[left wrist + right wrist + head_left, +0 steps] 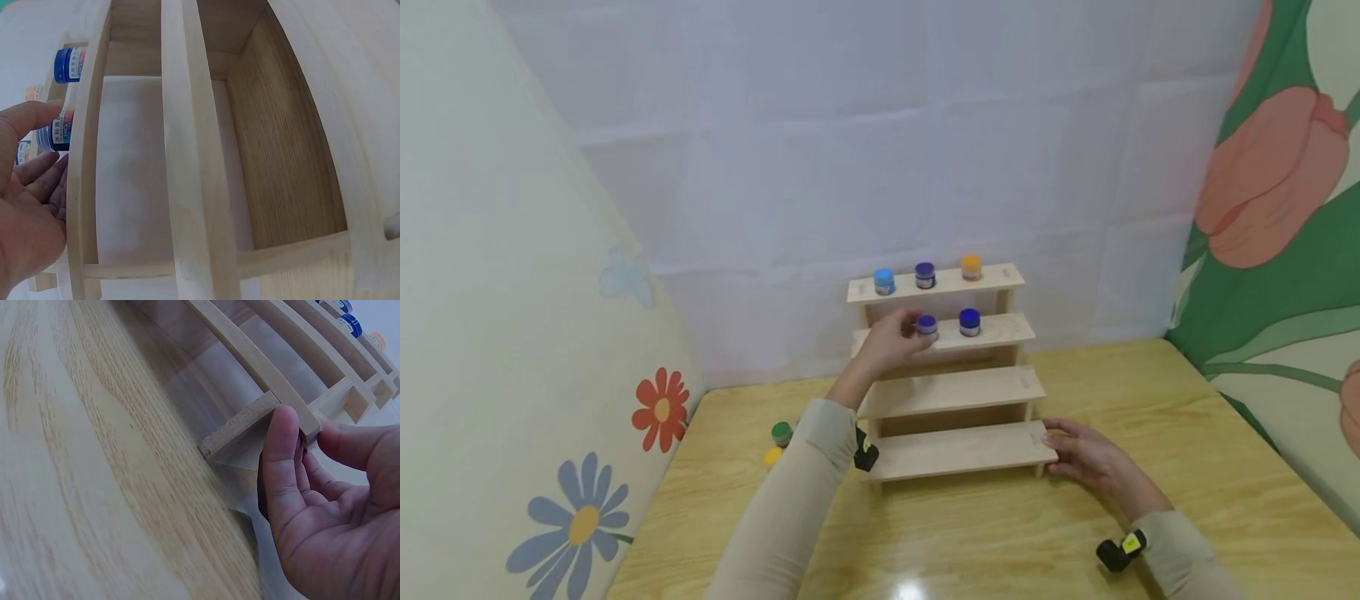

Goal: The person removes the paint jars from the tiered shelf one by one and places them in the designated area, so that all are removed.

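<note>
A stepped wooden rack [958, 450] with several tiers stands on the table. My left hand [891, 340] is at its second tier from the top, thumb and fingers on either side of a small purple-lidded paint jar [927, 327]. In the left wrist view that jar [60, 131] sits between the thumb and fingers of the hand [31, 181], at the board's edge. A dark blue paint jar [970, 322] stands to its right on the same tier. My right hand [1093, 462] grips the right end of the lowest board, pinching the corner [306, 425] between thumb and fingers.
On the top tier stand light blue [884, 282], purple [925, 276] and orange [971, 267] jars. A green-lidded jar [782, 433] and a yellow one [772, 456] are on the table [985, 533] left of the rack, beside my left sleeve. A white cloth backdrop [887, 167] hangs behind.
</note>
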`<state>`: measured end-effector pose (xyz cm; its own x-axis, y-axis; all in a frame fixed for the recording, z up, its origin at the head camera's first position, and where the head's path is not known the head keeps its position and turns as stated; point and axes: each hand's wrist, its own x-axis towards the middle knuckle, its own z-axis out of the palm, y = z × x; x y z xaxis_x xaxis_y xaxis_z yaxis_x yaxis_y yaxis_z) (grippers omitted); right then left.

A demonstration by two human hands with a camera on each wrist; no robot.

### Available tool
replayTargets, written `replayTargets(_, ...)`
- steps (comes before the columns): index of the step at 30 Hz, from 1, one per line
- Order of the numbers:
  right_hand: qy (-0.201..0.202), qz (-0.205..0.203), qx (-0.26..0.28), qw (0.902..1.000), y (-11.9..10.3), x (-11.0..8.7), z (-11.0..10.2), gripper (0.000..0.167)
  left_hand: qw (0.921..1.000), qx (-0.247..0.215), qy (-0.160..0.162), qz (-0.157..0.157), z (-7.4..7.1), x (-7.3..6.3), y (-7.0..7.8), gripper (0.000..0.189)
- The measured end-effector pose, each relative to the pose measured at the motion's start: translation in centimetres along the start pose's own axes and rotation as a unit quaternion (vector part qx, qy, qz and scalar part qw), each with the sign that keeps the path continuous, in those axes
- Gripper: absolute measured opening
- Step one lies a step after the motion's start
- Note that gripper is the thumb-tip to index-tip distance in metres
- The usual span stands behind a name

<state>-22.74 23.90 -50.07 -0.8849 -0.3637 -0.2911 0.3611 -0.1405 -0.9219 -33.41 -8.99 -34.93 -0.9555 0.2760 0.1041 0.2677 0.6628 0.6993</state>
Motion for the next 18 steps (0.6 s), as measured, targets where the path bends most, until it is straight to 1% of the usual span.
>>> replayTargets(3, 0.001, 0.003, 0.002, 1.0000, 0.00, -0.19, -0.04, 0.054, 1.0000, 0.000, 0.001, -0.005, 0.31, 0.07, 0.03, 0.055)
replayTargets(6, -0.001, 0.001, 0.005, 1.0000, -0.19, -0.22, 0.05, 0.049, 1.0000, 0.005, 0.004, -0.006, 0.35, 0.16, -0.03, 0.054)
replayTargets(12, -0.004, 0.001, 0.008, 1.0000, -0.28, -0.26, 0.10, 0.047, 0.9997, 0.014, 0.004, -0.019, 0.51, 0.24, 0.04, 0.055)
replayTargets(18, -0.007, 0.001, 0.010, 0.9999, -0.25, -0.24, 0.07, 0.045, 0.9997, 0.002, 0.008, -0.021, 0.50, 0.29, 0.31, 0.051)
